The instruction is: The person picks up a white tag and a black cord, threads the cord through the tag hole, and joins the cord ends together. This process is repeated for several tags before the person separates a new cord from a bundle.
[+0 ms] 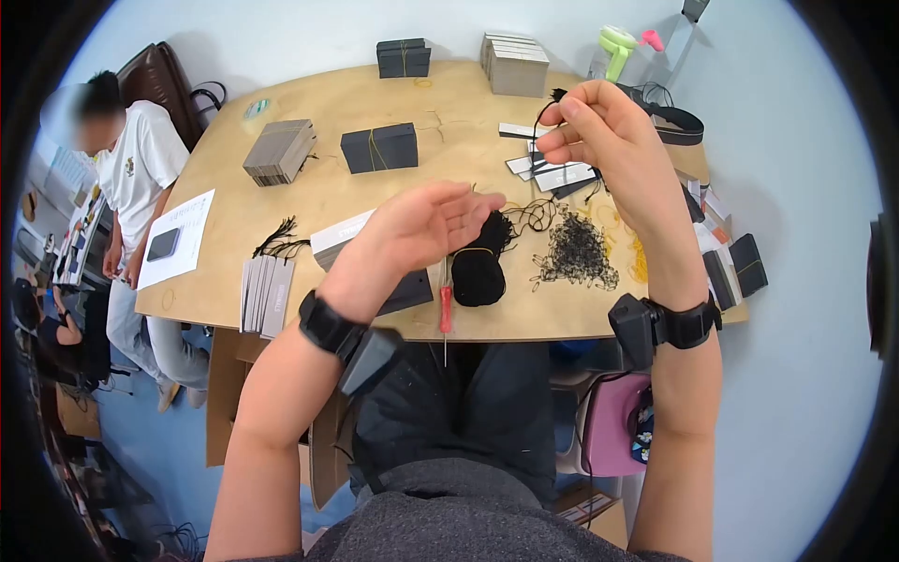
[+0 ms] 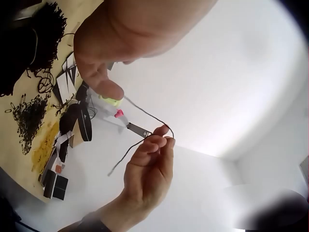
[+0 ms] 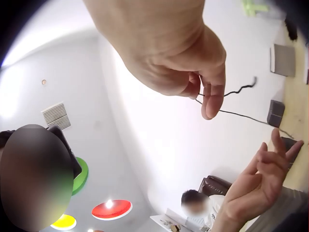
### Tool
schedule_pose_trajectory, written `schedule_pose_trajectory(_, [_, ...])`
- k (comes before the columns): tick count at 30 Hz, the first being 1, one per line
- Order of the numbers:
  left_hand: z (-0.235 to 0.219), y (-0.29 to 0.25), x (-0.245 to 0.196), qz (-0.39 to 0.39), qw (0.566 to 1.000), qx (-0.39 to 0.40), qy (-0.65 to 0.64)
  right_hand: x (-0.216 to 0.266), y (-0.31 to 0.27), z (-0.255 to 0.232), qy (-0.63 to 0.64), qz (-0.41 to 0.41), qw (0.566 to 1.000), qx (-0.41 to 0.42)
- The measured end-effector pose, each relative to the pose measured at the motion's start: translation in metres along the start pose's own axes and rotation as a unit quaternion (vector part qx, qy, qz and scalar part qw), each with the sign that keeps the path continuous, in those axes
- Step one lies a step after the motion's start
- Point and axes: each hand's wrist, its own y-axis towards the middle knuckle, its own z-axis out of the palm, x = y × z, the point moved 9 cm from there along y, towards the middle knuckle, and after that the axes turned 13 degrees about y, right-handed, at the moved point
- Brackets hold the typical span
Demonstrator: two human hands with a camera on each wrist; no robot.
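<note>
My right hand (image 1: 609,131) is raised above the back right of the table. It pinches a thin black cord (image 3: 241,115) between thumb and fingers; a short end sticks out past the fingertips. The longer part of the cord (image 2: 149,115) runs toward my left hand and overlaps its fingertip in the left wrist view. My left hand (image 1: 421,225) is held palm up over the table's middle, its fingers loosely spread in the right wrist view. Beneath it lie a banded bundle of black cords (image 1: 478,276) and a red-handled screwdriver (image 1: 446,309).
A pile of small black pins (image 1: 576,251) lies beside yellow rubber bands (image 1: 639,258). Loose white tags (image 1: 567,176) lie behind. Banded dark card stacks (image 1: 379,148) and grey tags with cords (image 1: 267,292) stand left. A person (image 1: 140,155) sits beyond the left edge.
</note>
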Motion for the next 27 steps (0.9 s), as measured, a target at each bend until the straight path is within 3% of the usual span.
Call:
schedule_pose_trajectory(2, [-0.005, -0.017, 0.004, 0.044, 0.997, -0.007, 0.065, -0.003, -0.002, 0.000, -0.004, 0.011, 1.000, 0.012])
schedule_pose_trajectory(4, [0.012, -0.039, 0.027, 0.025, 0.985, 0.118, 0.120, -0.006, -0.009, 0.006, -0.007, 0.023, 0.999, 0.029])
schedule_pose_trajectory(7, [0.038, -0.054, 0.059, 0.000, 0.986, 0.160, 0.046, -0.004, -0.051, 0.032, -0.053, 0.025, 0.994, 0.090])
schedule_pose_trajectory(10, [0.027, -0.046, 0.074, 0.011, 0.993, 0.117, -0.013, 0.002, -0.111, 0.064, -0.154, 0.004, 0.975, 0.162])
schedule_pose_trajectory(11, [0.021, -0.049, 0.073, 0.024, 0.998, 0.058, -0.029, -0.008, -0.133, 0.072, -0.162, 0.037, 0.966, 0.200])
schedule_pose_trajectory(13, [-0.001, -0.046, 0.082, 0.049, 0.995, 0.068, -0.050, -0.022, -0.166, 0.080, -0.166, 0.056, 0.961, 0.212])
schedule_pose_trajectory(14, [-0.008, -0.046, 0.083, 0.075, 0.992, 0.078, -0.068, -0.034, -0.180, 0.078, -0.150, 0.078, 0.967, 0.192])
schedule_pose_trajectory(15, [-0.002, -0.059, 0.078, 0.061, 0.997, -0.008, -0.041, -0.046, -0.193, 0.074, -0.090, 0.153, 0.972, 0.156])
schedule_pose_trajectory(16, [-0.004, -0.063, 0.080, 0.058, 0.997, -0.010, -0.040, -0.058, -0.207, 0.071, -0.030, 0.226, 0.967, 0.117])
schedule_pose_trajectory(17, [-0.005, -0.067, 0.080, 0.071, 0.997, -0.002, -0.042, -0.061, -0.215, 0.067, -0.027, 0.227, 0.967, 0.116])
schedule_pose_trajectory(19, [-0.009, -0.077, 0.082, 0.082, 0.996, 0.004, -0.046, -0.077, -0.237, 0.064, 0.128, 0.302, 0.935, 0.135])
schedule_pose_trajectory(20, [-0.012, -0.083, 0.081, 0.093, 0.994, 0.004, -0.061, -0.081, -0.242, 0.061, 0.130, 0.304, 0.934, 0.134])
schedule_pose_trajectory(22, [-0.020, -0.094, 0.085, 0.101, 0.992, 0.003, -0.077, -0.081, -0.252, 0.064, 0.358, 0.304, 0.878, 0.094])
schedule_pose_trajectory(23, [-0.025, -0.100, 0.087, 0.105, 0.992, -0.006, -0.064, -0.082, -0.257, 0.064, 0.413, 0.304, 0.856, 0.064])
schedule_pose_trajectory(24, [-0.029, -0.104, 0.090, 0.109, 0.993, -0.014, -0.050, -0.084, -0.259, 0.064, 0.413, 0.304, 0.856, 0.061])
schedule_pose_trajectory(25, [-0.033, -0.109, 0.093, 0.107, 0.992, -0.049, -0.033, -0.083, -0.258, 0.060, 0.377, 0.272, 0.883, 0.058])
schedule_pose_trajectory(27, [-0.044, -0.115, 0.110, 0.106, 0.994, -0.009, -0.020, -0.088, -0.259, 0.059, 0.337, 0.241, 0.909, 0.052])
